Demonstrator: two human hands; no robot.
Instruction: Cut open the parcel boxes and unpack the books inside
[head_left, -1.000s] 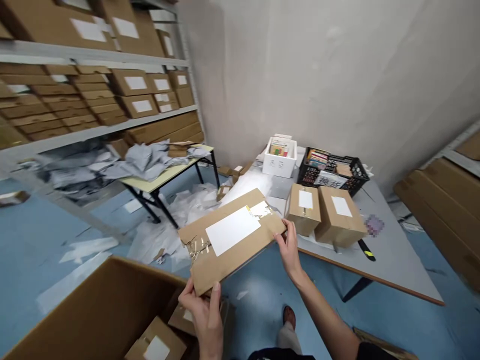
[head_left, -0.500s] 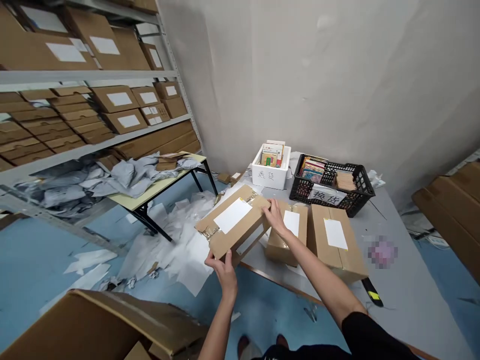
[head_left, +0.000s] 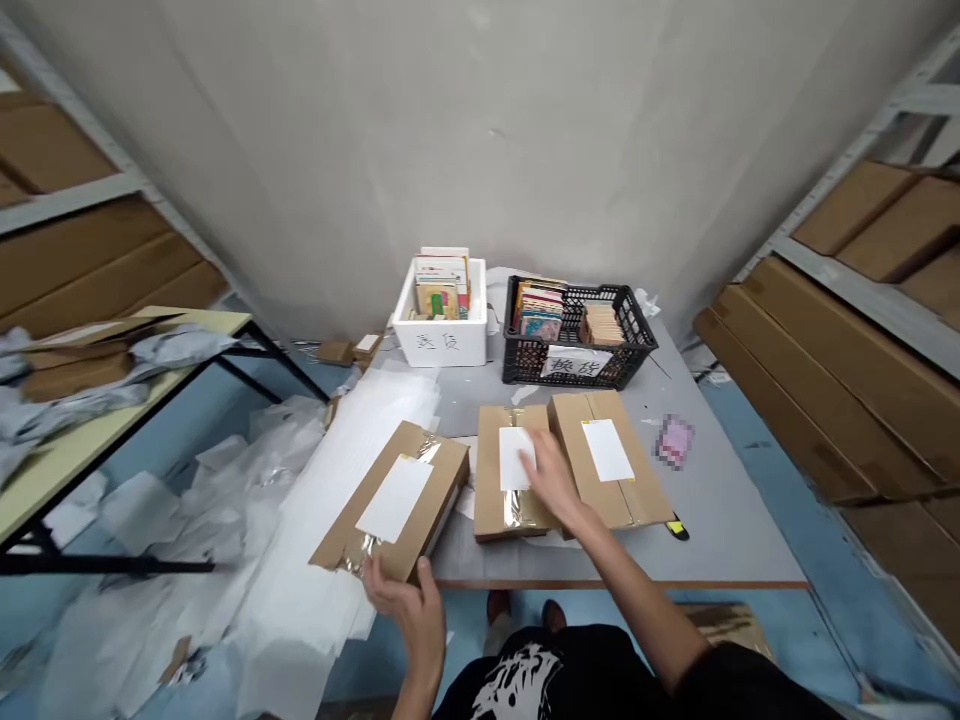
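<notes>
The flat box sits low at the left end of the table, just above the left hand's fingers, and its lower part lies over a white plastic sheet. The left hand has hold of the box's near edge, curled around it with the thumb up against the side. A moment ago, both hands held this box up in the air. Now it is down, and the right hand has let go of it.

The right hand is open, with its fingers loose over the middle box, right by the white label. I cannot tell if they press on it. The right arm reaches across on a slant, over the table's near edge.

Just right of those fingers, a third box touches the middle box. A small gap parts the flat box from the middle box. Past the fingertips stand a foam box and a black crate.
</notes>
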